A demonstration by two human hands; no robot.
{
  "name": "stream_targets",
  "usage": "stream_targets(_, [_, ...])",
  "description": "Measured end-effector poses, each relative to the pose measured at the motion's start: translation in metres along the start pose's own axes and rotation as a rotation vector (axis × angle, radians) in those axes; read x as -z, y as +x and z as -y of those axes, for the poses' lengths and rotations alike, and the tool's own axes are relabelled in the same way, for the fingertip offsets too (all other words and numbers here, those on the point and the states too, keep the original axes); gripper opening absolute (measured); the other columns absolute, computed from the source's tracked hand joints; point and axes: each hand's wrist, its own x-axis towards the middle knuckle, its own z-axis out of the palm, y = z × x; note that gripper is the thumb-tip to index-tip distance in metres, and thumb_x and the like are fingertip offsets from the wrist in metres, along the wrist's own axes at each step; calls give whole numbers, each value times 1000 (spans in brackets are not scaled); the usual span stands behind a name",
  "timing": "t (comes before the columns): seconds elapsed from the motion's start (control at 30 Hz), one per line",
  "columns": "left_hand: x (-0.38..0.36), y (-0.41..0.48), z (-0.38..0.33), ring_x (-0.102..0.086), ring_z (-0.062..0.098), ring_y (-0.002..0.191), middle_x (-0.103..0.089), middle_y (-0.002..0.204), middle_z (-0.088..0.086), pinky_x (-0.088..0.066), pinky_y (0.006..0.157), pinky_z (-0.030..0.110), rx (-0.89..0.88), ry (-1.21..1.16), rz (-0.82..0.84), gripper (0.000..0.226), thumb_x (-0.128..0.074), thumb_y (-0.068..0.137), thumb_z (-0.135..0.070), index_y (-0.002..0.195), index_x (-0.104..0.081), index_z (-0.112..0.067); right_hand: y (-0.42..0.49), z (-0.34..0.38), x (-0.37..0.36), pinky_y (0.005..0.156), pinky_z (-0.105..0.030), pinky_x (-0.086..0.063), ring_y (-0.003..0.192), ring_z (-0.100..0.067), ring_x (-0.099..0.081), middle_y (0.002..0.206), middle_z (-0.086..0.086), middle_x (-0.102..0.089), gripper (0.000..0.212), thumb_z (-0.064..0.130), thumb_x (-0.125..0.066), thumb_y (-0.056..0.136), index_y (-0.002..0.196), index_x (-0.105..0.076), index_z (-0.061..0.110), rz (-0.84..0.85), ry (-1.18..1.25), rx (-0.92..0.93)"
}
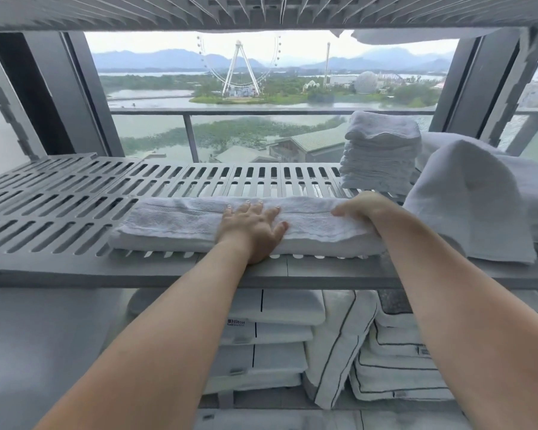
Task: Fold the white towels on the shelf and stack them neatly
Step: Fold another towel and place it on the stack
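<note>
Left hand (252, 226), spread flat, pins the towel (174, 221) so right hand (365, 209), gripping its three-o'clock end, can likely fold.

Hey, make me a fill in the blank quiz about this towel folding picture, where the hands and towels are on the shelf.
The left hand rests flat on the long towel near its ___, not at either end.
The right hand grips that towel's ___ end.
The stack of folded towels stands toward the ___ of the slotted shelf, beyond the right hand.
Missing words: middle; right; back.
</note>
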Motion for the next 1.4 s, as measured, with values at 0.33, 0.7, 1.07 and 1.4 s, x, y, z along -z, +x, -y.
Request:
stream_targets(0.33, [21,-7,24,-6,24,155,-8,169,2,-2,123,54,-313,-122,196,80,-24,93,-77,160,-9,-36,-48,92,11,58,-29,-38,61,-24,-52,73,-12,-53,32,37,-76,83,92,-63,9,59,386,-49])
stream_targets(0.7, [48,-15,271,-50,15,120,-57,118,5,-37,106,32,-113,-352,188,38,-30,108,-30,101,-59,-6,-103,285,-116,66,-27,-50,77,-19,-56,99,-8,-54,64,15,-77,83,140,-49,18,34,109,272])
stream_targets(1.07, [54,2,304,-59,33,114,-67,122,17,-43,98,36,131,-885,-71,43,-38,105,-30,107,-69,0,-106,315,-194,45,-31,-53,61,-26,-71,92,-16,-74,53,13,-67,93,138,-42,1,253,63,241])
stream_targets(1.4, [67,44,260,-65,21,111,-73,118,2,-50,98,36,-177,-773,-118,29,-53,103,-35,117,-73,-19,-130,246,-242,92,-26,-48,100,-7,-61,99,18,-75,33,6,-59,84,89,-80,31,-217,-53,650])
